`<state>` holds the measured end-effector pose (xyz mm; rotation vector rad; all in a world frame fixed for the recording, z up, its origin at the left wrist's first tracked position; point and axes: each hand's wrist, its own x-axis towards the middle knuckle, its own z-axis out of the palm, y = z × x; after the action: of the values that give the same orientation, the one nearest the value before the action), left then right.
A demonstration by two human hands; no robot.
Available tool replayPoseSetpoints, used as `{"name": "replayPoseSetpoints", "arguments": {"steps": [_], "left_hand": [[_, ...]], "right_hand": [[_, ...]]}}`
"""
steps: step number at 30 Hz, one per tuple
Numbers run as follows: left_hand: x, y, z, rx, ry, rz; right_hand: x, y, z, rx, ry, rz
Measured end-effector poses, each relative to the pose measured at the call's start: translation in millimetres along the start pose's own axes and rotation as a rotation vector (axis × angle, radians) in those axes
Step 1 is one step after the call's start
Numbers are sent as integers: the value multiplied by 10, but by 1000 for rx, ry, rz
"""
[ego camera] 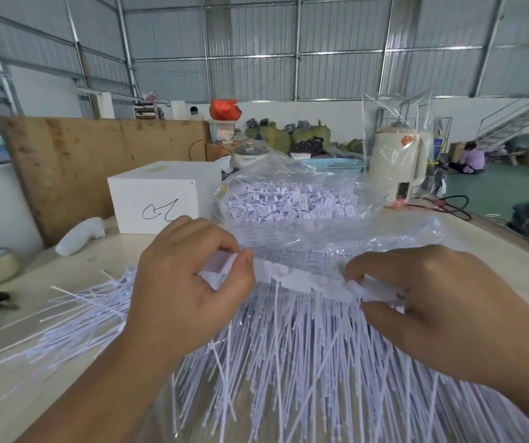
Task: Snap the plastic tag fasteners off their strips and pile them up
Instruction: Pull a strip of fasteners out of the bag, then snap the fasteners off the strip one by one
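1. A strip [301,281] of white tag fasteners is held level above the tabletop [17,394], between the two hands, its thin tails hanging down toward the viewer.
2. The left hand [186,282] has its grip clenched on the strip's left end, thumb and curled fingers pinching the tag heads.
3. The right hand [442,302] pinches the strip's right end, fingers curled round it.
4. Below the hands lies a pile [304,378] of fasteners on clear plastic; loose fasteners [74,318] spread to the left.
5. Behind the strip, a clear bag [292,203] holds more tags.
6. A white box [161,199] stands at the back left, a cream kettle [397,161] under plastic wrap at the back right.
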<state>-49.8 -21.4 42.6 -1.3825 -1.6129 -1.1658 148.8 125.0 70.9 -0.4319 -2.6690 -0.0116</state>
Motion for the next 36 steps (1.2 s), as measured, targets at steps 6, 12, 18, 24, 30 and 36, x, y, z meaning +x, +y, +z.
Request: {"name": "replayPoseSetpoints", "arguments": {"steps": [6,12,18,24,30,36], "left_hand": [[-37,-23,31,-122,-50,-226],[-64,-61,102,-184,-108,-312],[-69,-67,110,-226,-94,-314],[-49,-34,35,-248,0,-280],[-69,59,79,-237,-191,-205],[-88,297,165,-333,-295,-150]], "right_hand": [[-17,46,11,76,66,-58],[25,119,80,87,-30,-251],[16,152,65,37,-57,-254],[41,211,107,46,-32,14],[-8,143,139,-35,-71,-147],[-42,-130,230,99,-20,-228]]}}
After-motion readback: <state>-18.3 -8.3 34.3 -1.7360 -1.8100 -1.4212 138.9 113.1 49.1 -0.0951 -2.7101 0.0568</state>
